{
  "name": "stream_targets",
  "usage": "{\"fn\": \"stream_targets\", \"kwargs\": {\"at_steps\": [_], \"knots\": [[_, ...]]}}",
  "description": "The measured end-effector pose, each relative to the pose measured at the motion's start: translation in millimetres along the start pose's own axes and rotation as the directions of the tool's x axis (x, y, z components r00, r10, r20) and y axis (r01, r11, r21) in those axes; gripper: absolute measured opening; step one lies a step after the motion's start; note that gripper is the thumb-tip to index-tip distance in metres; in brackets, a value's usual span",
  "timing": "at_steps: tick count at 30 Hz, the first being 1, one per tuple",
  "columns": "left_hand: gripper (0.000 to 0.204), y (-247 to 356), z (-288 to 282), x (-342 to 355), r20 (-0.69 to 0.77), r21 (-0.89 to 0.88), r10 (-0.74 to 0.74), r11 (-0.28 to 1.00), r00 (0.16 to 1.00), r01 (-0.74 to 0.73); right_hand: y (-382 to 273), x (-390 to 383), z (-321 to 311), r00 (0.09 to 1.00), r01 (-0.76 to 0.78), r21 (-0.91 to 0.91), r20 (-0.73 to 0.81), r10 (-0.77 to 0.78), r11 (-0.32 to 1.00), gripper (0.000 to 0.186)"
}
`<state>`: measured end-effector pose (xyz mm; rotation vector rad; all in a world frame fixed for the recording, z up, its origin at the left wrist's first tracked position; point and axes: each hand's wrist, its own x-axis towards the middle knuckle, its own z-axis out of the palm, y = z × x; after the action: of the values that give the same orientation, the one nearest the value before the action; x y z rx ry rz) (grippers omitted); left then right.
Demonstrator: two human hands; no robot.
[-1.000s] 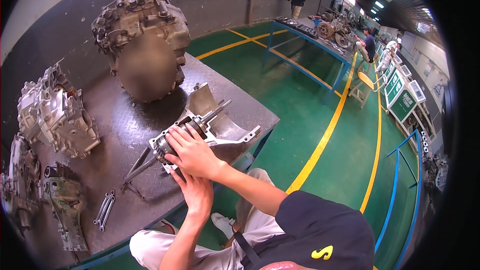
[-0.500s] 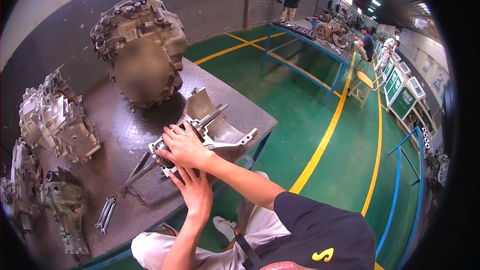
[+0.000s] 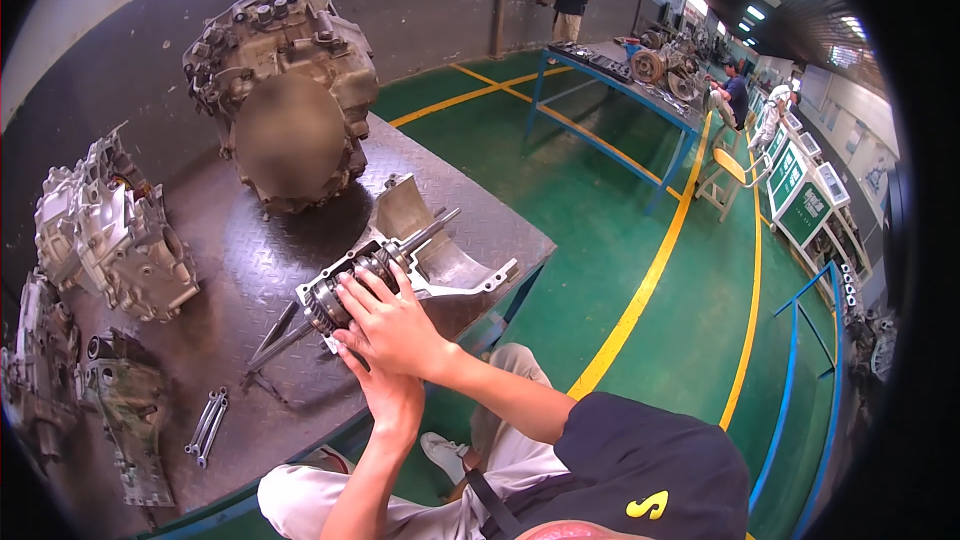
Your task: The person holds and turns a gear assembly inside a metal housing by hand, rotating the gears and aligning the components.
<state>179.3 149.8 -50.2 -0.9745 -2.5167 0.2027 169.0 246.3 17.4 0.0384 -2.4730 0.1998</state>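
A metal gearbox housing half lies open near the front right edge of the bench. In its cradle sits a gear shaft, its bare end jutting out to the far right. My right hand lies over the gears, fingers stretched and apart, touching them from above. Crossing beneath it, my left hand reaches the near edge of the housing. One left finger shows extended; the others are hidden behind my right hand.
On the steel-topped bench stand a large transmission, a silver casing and a dirty casing. Several wrenches lie near the front. Beyond are a blue-framed table, a yellow chair and people.
My right hand has slid toward me and a little right across the gears, uncovering more of them. It now overlaps my left hand more. The person by the far wall has shifted left.
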Motion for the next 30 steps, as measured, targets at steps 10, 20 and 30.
{"fn": "stream_targets", "kwargs": {"at_steps": [10,20,30], "knots": [[0.074,-1.2,-7.9,-2.5,0.014,-0.025,0.039,0.999,0.999,-0.038,-0.3,48.9,3.9,0.996,-0.048,0.009,0.080,0.047,0.999,0.067],[0.080,-0.1,2.4,-3.7,0.028,0.027,0.049,0.998,0.998,-0.050,9.1,29.0,26.0,0.998,0.064,0.049,0.007,-0.064,0.997,0.067],[0.067,1.2,9.9,-5.0,0.052,-0.043,0.041,0.998,0.998,-0.039,-16.8,-18.0,8.4,0.998,-0.022,0.049,0.051,0.020,0.999,0.069]]}}
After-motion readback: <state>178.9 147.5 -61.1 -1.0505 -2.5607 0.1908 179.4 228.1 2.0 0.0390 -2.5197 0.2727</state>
